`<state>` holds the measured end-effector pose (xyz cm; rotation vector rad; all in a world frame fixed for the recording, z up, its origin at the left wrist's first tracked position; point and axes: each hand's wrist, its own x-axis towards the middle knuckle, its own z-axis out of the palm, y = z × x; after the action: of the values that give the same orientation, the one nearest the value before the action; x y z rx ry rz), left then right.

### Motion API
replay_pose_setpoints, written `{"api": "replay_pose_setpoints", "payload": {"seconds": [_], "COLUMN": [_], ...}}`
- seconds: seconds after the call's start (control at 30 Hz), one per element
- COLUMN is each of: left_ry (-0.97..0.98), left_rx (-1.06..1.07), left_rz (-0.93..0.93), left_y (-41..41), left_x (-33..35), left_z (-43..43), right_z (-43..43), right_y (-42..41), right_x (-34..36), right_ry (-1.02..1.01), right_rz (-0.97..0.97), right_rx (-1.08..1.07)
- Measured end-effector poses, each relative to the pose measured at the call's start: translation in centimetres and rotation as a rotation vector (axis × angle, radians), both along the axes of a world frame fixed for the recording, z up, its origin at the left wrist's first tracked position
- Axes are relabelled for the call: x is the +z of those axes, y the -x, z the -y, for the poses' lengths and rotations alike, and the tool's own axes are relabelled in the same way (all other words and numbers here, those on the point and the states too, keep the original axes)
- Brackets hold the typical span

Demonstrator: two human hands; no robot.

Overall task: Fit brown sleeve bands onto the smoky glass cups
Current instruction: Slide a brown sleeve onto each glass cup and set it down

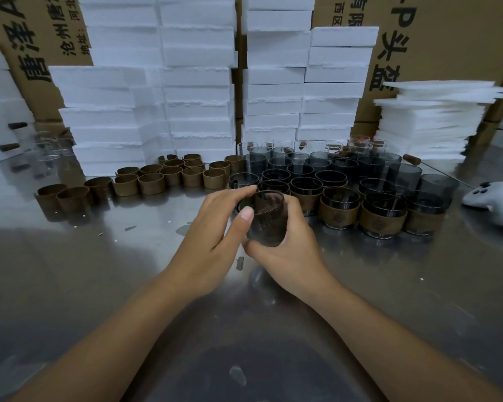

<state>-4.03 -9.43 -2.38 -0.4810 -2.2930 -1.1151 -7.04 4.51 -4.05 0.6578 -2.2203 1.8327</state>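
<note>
A smoky glass cup (269, 219) is held above the steel table at centre. My right hand (288, 250) grips it from below and behind, fingers curled round its body. My left hand (218, 227) touches the cup's left side and rim, with the thumb on the front and the fingers reaching over the top. Whether a brown band sits on this cup is unclear. Loose brown sleeve bands (151, 182) stand in rows at the left. Bare smoky cups (302, 169) crowd the middle right, and banded cups (381, 217) stand in the front row at the right.
White foam boxes (198, 82) are stacked behind the bands and cups, with cardboard cartons behind them. Foam sheets (430, 117) pile up at the right. A white controller (497, 200) lies at the right edge. Clear glasses (48, 146) stand at the far left.
</note>
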Motion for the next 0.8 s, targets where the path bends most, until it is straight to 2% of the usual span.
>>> {"api": "replay_pose_setpoints", "payload": {"seconds": [0.43, 0.63, 0.8], "left_ry": [0.067, 0.106, 0.124], "left_rx": [-0.084, -0.125, -0.096], "left_rz": [-0.104, -0.170, -0.168], "left_y": [-0.6, -1.0, -0.9], "left_x": [0.5, 0.8, 0.7], "left_z": [-0.9, -1.4, -1.3], "right_z": [0.2, 0.1, 0.0], "right_y": [-0.2, -0.2, 0.3], "right_x": [0.2, 0.3, 0.2], "right_ry": [-0.036, -0.012, 0.055], "right_rz": [-0.033, -0.067, 0.003], "right_rx": [0.098, 0.016, -0.036]}}
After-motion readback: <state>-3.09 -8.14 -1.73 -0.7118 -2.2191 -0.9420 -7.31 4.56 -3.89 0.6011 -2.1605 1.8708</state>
